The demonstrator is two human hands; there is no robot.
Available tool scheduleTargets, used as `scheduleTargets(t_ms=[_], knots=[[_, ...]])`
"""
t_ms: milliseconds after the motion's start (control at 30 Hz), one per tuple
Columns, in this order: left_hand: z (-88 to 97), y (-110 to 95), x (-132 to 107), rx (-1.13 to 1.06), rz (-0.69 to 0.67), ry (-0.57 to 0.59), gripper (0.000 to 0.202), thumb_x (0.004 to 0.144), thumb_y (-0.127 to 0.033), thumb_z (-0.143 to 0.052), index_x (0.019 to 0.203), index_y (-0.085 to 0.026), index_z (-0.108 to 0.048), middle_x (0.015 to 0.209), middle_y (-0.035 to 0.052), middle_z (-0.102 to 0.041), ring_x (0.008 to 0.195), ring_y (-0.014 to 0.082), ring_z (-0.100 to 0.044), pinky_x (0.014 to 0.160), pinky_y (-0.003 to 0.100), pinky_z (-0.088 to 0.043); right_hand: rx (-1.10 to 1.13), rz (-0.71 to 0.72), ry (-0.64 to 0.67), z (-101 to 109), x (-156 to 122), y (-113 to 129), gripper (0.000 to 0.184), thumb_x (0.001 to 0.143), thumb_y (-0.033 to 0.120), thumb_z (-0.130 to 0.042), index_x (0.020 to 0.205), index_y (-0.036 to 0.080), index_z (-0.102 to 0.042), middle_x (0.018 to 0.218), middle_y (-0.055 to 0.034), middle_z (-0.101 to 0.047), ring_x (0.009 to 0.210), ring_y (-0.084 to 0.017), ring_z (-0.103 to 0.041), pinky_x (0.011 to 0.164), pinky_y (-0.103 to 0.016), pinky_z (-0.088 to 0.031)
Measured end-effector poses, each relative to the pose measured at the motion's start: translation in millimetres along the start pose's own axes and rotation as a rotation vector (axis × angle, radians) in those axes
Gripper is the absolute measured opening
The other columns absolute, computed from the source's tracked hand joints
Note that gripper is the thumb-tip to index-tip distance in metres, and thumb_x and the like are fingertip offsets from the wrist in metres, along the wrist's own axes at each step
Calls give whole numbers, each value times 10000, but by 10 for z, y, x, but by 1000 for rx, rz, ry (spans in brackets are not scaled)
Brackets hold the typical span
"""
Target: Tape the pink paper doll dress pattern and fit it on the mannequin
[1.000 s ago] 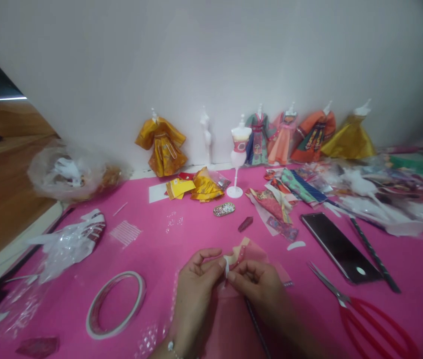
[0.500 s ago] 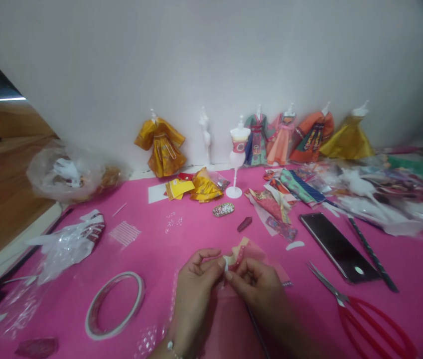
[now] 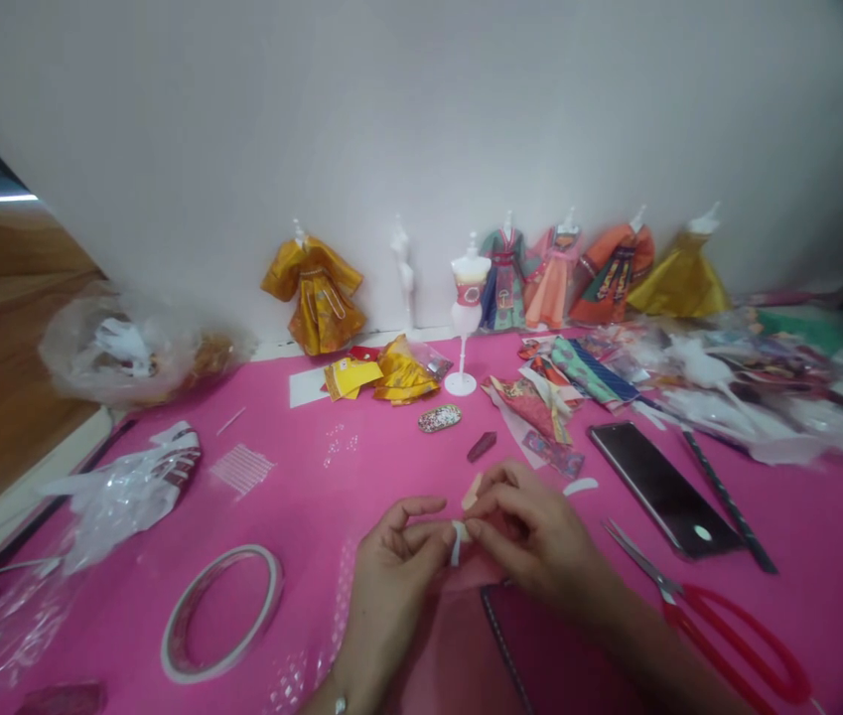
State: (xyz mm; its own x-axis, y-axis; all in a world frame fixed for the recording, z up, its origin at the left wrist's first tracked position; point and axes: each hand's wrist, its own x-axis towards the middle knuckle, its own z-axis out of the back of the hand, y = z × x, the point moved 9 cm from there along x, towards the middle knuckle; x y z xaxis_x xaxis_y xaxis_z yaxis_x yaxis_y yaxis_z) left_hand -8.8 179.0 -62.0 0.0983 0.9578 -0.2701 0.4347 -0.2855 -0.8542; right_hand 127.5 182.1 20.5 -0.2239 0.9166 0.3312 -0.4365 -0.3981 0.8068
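Observation:
Near the front middle of the table both my hands work on a small pink and cream fabric piece [image 3: 472,493]. Between thumb and finger my left hand [image 3: 400,566] pinches a short white strip [image 3: 456,545], which looks like tape or its backing. My right hand [image 3: 540,536] is closed on the fabric just beside the strip, covering most of it. Below the hands hangs sheer pink cloth [image 3: 440,645] with a dark dotted trim [image 3: 501,636]. Whether the strip is stuck to the fabric cannot be made out.
A tape roll [image 3: 168,641] lies at left, near plastic wrapping [image 3: 112,501]. To the right are red-handled scissors [image 3: 745,626] and a phone [image 3: 663,487]. A white mannequin [image 3: 468,316] stands behind the hands; dressed doll forms [image 3: 317,298] line the wall.
My right hand has turned and shifted slightly up over the fabric, hiding more of it. The white strip now shows longer below my left fingertips. The view has shifted a little.

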Motion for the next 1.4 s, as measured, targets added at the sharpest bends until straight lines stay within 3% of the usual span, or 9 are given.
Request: scheduleTargets(t_ms=[167,333,567,733,900,1000,1100,1267,1400], knots=[[0,12,8,24,0,20,350,731,-272,-822,988,-182,-603,693,44,-787,635,184,-732,662,288,-524,54,43,9,-20,66,-62,106,836,133,-589,770,169,-663,843,-39,-603,669,-131,-517,588,-255,-358],[-12,18,20,72,-21,43,366,726,-341,-831,999,-204,-628,780,35,-785,761,188,-735,747,303,-530,161,-34,-59,-33,14,-201,142,858,193,-573,723,188,-617,765,-14,-587,590,-121,-472,534,-258,-346],[-82,-19,-1,292,-40,33,211,692,-346,-845,692,-172,-727,682,11,-699,677,141,-610,633,231,-458,289,-160,-82,-35,-52,-356,154,855,237,-580,713,204,-627,782,-42,-686,741,-181,-637,589,-265,-442],[-86,-57,-58,396,-22,17,206,743,-355,-786,650,-187,-713,670,16,-679,684,166,-586,649,261,-446,326,-213,-70,-23,-92,-344,160,847,233,-584,704,196,-646,922,-84,-723,806,-201,-655,542,-253,-433],[-104,-55,-61,466,-30,25,233,757,-396,-759,662,-186,-729,692,43,-699,705,198,-594,673,291,-455,315,-215,-16,-53,-102,-339,170,866,282,-581,894,182,-715,664,-6,-631,542,-142,-532,503,-258,-394],[-113,-63,-62,497,-36,34,245,748,-408,-754,645,-187,-730,677,40,-689,691,201,-586,665,294,-454,271,-181,3,-53,-79,-314,154,837,279,-632,757,176,-715,644,9,-576,520,-118,-447,506,-257,-342],[-126,-69,-68,516,-40,46,175,699,-345,-779,629,-191,-730,616,13,-651,637,180,-555,618,272,-428,240,-172,-15,-33,-62,-314,241,838,259,-631,609,182,-624,622,26,-512,528,-112,-404,512,-263,-301],[-138,-39,-58,503,-59,64,64,653,-255,-780,671,-205,-743,594,-19,-635,590,147,-518,575,247,-395,250,-217,-57,-29,-86,-369,284,867,294,-596,602,198,-558,605,39,-484,532,-117,-393,518,-269,-295],[-102,23,-35,505,-55,68,102,684,-298,-786,697,-201,-758,643,22,-703,628,179,-588,583,264,-434,270,-249,-71,-39,-104,-395,297,864,288,-594,588,204,-524,578,51,-465,519,-112,-378,507,-262,-289]])
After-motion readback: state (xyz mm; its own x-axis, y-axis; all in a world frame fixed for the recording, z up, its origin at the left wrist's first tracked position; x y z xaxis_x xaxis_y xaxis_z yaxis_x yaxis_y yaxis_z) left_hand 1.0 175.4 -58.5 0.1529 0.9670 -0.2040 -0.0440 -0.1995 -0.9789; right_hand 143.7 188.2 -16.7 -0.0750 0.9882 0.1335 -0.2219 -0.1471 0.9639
